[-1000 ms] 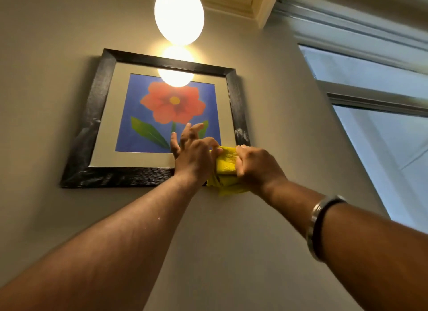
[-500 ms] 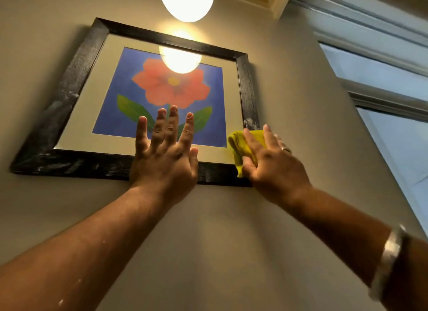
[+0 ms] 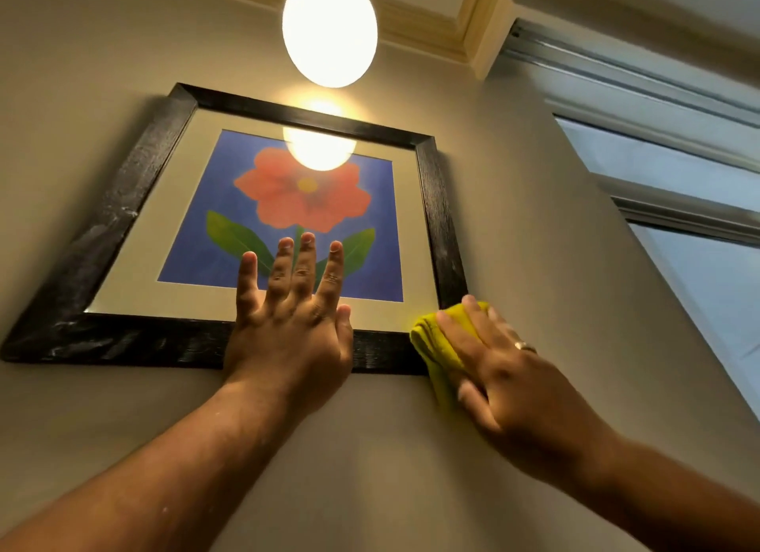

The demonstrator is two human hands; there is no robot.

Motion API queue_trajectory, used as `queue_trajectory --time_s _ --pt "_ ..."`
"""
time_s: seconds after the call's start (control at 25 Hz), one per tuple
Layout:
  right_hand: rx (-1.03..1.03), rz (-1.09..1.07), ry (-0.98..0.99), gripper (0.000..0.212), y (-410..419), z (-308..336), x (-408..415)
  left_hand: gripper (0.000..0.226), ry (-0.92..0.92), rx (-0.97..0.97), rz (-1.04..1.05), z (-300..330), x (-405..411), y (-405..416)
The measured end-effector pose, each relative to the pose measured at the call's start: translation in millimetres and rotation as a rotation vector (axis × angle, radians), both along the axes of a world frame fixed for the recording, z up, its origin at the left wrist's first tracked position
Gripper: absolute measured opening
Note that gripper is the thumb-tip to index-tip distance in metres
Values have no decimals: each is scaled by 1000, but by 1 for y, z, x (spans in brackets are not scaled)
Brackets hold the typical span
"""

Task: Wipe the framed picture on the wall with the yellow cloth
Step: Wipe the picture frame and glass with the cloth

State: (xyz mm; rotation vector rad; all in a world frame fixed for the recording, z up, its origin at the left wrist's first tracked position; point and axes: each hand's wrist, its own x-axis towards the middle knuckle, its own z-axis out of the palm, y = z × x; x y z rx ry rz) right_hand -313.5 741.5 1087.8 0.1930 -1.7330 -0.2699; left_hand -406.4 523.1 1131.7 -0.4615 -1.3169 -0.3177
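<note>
The picture [image 3: 230, 239], a red flower on blue behind a pale mat in a black frame, hangs on the wall [image 3: 411, 448] above and ahead of the person, just under a round lamp [image 3: 330, 29] whose glare sits on the glass. The left hand [image 3: 290, 329] lies flat and open across the bottom rail and onto the glass, fingers spread and pointing up, holding nothing; it looks to be steadying the frame. The right hand [image 3: 506, 378] presses the cloth [image 3: 438, 346] flat against the wall at the frame's lower right corner, fingers extended over the bunched fabric rather than curled around it. The cloth touches the corner where the bottom rail meets the right rail, with part of it hanging below the frame on the bare wall. What matters for the next stroke is that almost all of the picture lies up and to the left of the cloth: the right rail runs straight up from it, and the bottom rail runs left, where the left hand blocks the way. A wipe up the right rail seems the freer path; going left would call for lifting the left hand. Pale dusty smears show on the left rail and the bottom left corner, so I judge the work barely begun. A window [image 3: 678, 181] stands to the right.
</note>
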Motion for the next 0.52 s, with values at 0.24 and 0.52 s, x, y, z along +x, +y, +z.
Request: queue_trajectory --time_s 0.24,0.52 --pt "-174 -60 63 55 -30 196 2 63 -11 0 4 -2 -2 -2" --pt "-126 1 -17 60 -14 155 7 61 -44 -3 22 0 2 -1"
